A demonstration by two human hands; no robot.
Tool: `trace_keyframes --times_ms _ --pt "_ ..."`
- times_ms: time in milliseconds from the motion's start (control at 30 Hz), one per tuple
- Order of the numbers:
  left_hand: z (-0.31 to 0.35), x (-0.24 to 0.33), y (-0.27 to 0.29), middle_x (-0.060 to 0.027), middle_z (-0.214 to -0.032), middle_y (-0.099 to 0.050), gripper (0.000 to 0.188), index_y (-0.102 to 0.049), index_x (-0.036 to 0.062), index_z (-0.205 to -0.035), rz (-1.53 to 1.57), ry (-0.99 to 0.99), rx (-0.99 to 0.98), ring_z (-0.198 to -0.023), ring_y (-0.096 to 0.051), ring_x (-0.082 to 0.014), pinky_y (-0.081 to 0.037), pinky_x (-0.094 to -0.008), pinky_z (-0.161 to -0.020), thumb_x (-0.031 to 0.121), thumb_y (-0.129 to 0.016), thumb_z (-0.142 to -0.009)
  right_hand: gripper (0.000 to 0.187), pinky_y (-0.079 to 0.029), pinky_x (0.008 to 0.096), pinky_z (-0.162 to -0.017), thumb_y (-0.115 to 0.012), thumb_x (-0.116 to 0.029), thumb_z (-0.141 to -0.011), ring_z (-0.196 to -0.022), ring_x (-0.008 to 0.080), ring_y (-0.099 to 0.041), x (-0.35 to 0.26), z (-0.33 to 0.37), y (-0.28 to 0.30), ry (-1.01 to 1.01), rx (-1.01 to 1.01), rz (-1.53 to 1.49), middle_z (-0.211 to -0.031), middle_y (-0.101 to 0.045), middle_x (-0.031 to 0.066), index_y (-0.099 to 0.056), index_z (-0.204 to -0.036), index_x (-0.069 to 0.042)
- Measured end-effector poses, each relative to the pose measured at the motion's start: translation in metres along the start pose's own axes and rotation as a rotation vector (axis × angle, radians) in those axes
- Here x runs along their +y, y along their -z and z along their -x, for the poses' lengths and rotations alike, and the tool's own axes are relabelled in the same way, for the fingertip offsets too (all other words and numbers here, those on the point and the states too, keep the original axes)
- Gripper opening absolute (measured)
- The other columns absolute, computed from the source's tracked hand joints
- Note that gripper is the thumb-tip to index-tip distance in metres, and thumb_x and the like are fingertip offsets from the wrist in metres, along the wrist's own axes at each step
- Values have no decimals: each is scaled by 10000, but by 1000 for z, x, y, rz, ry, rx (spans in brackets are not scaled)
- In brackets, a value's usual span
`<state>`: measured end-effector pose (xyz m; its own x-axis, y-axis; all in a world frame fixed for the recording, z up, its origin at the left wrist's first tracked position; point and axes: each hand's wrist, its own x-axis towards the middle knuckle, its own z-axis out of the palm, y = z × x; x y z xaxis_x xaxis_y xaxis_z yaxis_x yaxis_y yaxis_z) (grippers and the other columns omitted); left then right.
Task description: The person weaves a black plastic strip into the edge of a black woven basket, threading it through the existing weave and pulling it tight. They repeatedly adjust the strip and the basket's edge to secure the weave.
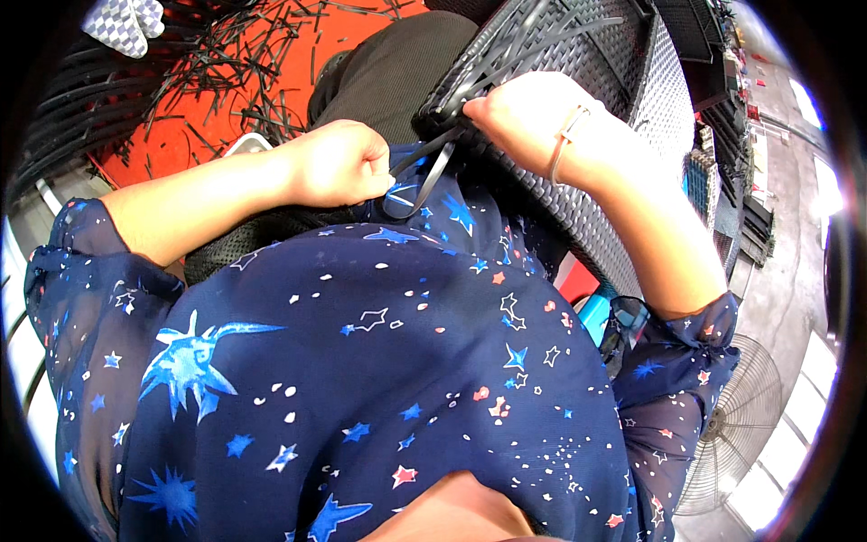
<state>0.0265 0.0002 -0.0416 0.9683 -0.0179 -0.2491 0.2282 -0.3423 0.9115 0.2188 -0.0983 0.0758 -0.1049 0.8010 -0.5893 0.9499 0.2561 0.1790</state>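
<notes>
My left hand [341, 164] is a closed fist, shut on a flat black weaving strip [424, 155]. From that fist the strip runs to the corner of a black woven wicker furniture piece [578, 221], and a loop of it hangs over my lap. My right hand [531, 116] lies at this corner with its fingers curled in; what they grip is hidden behind the hand. Loose black strips [533, 45] stick out over the woven panel just beyond it. The piece leans across my lap, to the right.
Cut black strips [244, 81] litter a red surface [172, 140] at the far left. A checkered cloth item [126, 25] lies at the upper left edge. Dark woven pieces are stacked to the far right, above a large round fan [727, 425] on the grey floor [781, 262].
</notes>
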Motion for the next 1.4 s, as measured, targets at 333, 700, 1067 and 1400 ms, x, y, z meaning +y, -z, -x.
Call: trace_keyframes --times_ms 333,700,1067,1400 --pt "4 -4 -4 33 -594 -485 255 -573 23 -708 135 32 29 -567 -421 -52 -382 -269 -516 178 -673 -884 171 -522 291 -522 -600 -149 -829 -514 147 -656 33 -18 8 62 -99 -659 -597 -661 100 -698 -802 -12" --pt "-4 -1 -9 77 -647 -524 179 -640 55 -827 498 2 -36 -593 -431 -4 -357 -199 -529 202 -657 -928 148 -457 212 -567 -724 -200 -854 -643 36 -561 71 -16 -19 -35 -51 -1217 -756 -668 -23 -704 -850 -53" --pt "-4 17 0 77 -681 -540 227 -613 55 -798 440 -4 -103 -625 -450 6 -379 -192 -549 239 -693 -904 194 -488 265 -570 -775 -260 -789 -590 94 -595 40 -6 -33 -244 298 -961 -665 -668 24 -743 -818 -71" --pt "-26 28 5 -71 -804 -592 424 -574 86 -1206 -502 -480 479 -633 -612 -278 -517 -373 -595 354 -649 -886 323 -486 263 -622 -838 -316 -717 -648 98 -576 29 -6 -49 -328 527 -1011 -691 -594 5 -695 -859 -64"
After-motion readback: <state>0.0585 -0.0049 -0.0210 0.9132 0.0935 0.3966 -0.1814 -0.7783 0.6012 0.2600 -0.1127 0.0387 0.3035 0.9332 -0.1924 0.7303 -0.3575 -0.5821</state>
